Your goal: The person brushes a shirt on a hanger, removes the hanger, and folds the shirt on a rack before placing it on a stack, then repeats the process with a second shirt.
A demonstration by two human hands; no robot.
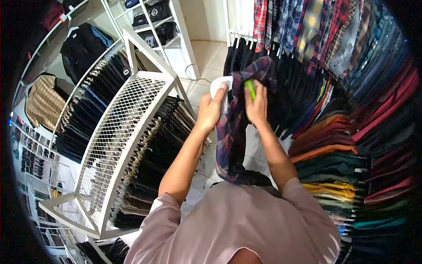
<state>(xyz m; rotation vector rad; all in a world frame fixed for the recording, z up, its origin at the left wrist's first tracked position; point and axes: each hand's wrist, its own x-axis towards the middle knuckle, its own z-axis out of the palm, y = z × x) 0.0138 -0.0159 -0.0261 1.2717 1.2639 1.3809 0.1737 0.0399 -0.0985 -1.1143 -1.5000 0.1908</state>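
Observation:
A dark plaid shirt (224,141) in navy and red hangs between my forearms, its upper part bunched at my hands. My left hand (212,108) is closed on a white flat piece (221,86) at the shirt's edge, with the thumb on top. Whether that piece is a hanger or a board I cannot tell. My right hand (256,103) is closed on a bright green object (250,89), held against the shirt; its exact kind is too blurred to tell.
A white mesh-topped rack (127,103) with dark hanging garments stands at the left. Plaid shirts (307,26) hang at the top right, and colourful garments (329,189) line the right side. White shelves (182,35) hold dark items. Tiled floor (198,176) shows between the racks.

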